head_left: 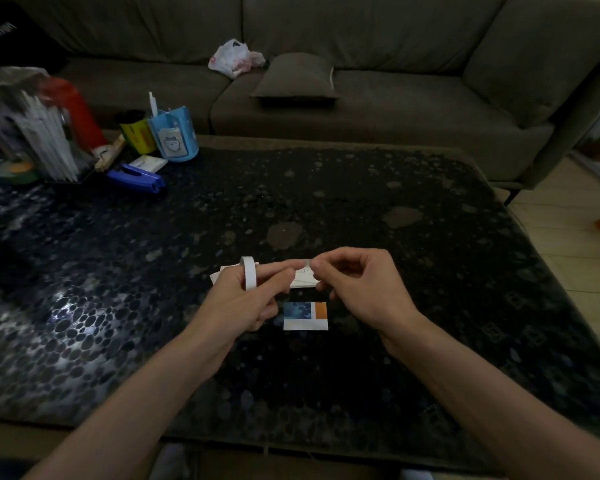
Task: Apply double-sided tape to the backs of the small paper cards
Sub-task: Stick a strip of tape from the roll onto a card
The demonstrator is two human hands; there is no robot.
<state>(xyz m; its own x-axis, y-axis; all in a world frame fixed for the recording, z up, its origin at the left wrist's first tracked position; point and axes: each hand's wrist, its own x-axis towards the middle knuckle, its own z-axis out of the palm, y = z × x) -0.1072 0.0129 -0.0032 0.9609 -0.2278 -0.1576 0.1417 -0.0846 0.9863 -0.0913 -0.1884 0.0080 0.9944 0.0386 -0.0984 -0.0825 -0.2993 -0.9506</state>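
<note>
**Desk:** Where do we stand on the taping?

**Field:** At the pull, we judge. Our left hand [246, 303] grips the roll of double-sided tape [249, 277], fingers curled about the white ring. Our right hand [357, 289] pinches the loose end [300, 263] between thumb and forefinger, with a short strip stretched between the two hands. As far as we can see, no tape has met a card yet.

**Desk:** And the cards?

**Field:** One printed card [305, 317] lies flat on the tabletop [395, 209], just nearer to us than the hands. Its blue-and-orange face is up, so it would need turning. More white paper cards [303, 281] lie just beyond and under the fingers, partly hidden. We cannot tell whether any of them carries tape.

**Desk:** Materials?

**Field:** The paper is thin, matt and square-cornered. The tape is a narrow, stiff hoop, pale and smooth. The tabletop is glossy and dark with a pebble pattern, catching glare off to the left of our left hand. We would expect the strip to cling to fingers and the light cards to lift with it.
</note>
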